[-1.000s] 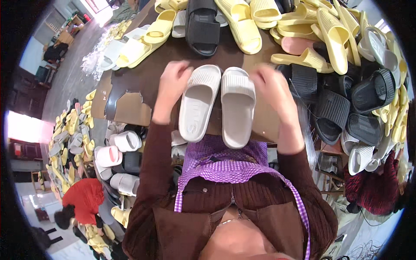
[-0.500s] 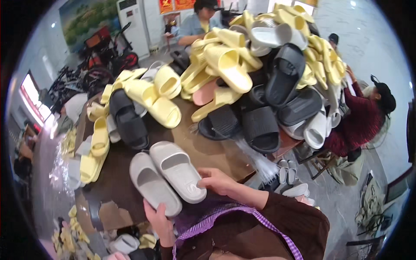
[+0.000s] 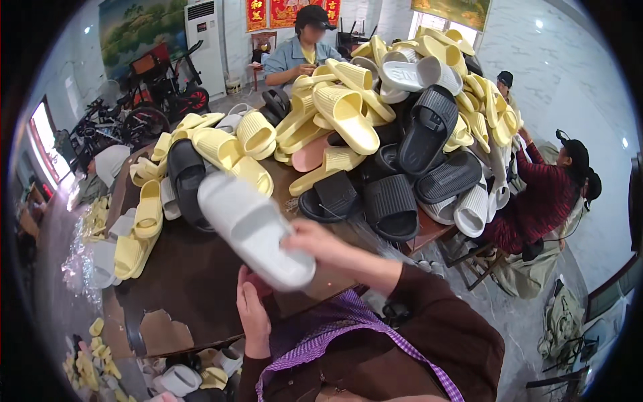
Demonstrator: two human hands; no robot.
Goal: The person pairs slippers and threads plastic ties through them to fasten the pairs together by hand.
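A light grey slide slipper [image 3: 251,224], blurred by motion, is held tilted over the near part of the table. My right hand [image 3: 315,242] grips it at the side near the heel, thumb on the footbed. Just below its heel end is my left hand [image 3: 254,311], fingers stretched upward and partly hidden behind the slipper. Whether those fingers touch the slipper I cannot tell. Only one grey slipper shows; anything beneath it is hidden. Beyond it lies a black slipper [image 3: 187,181], with a pair of yellow slippers [image 3: 234,157] beside it.
A tall heap of yellow slippers [image 3: 345,117], black slippers [image 3: 392,204] and white ones covers the far right of the brown table [image 3: 181,268]. One person [image 3: 305,53] sits behind it, another [image 3: 536,194] at the right. More slippers [image 3: 181,378] lie below the near edge.
The two grey slippers were side by side, one at each hand. Now one shows, raised and swung left in my right hand. My left hand sits below its heel.
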